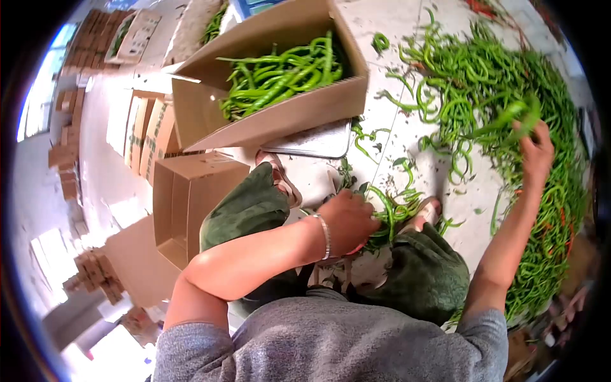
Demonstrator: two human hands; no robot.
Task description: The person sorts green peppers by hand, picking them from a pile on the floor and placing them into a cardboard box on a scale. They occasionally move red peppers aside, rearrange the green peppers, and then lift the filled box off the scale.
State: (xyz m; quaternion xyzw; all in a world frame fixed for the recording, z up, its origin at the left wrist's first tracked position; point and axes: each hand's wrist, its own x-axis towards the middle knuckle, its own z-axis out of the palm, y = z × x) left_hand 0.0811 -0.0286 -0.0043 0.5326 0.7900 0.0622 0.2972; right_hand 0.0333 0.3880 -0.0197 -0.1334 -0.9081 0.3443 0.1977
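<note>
My left hand point(349, 219) is closed around a bunch of long green peppers point(396, 210), held low between my knees just above the floor. My right hand point(536, 149) reaches out over the big pile of green peppers point(503, 83) spread on the floor and grips a few peppers point(517, 113) at the pile's near edge. A cardboard box partly filled with green peppers point(280, 76) sits ahead of me on a metal scale platform point(318, 141).
An empty open cardboard box point(184, 197) stands to my left beside my knee. Flat cartons point(149, 130) are stacked behind it, and more stacks lie along the far left. Loose peppers point(382, 43) are scattered on the pale floor.
</note>
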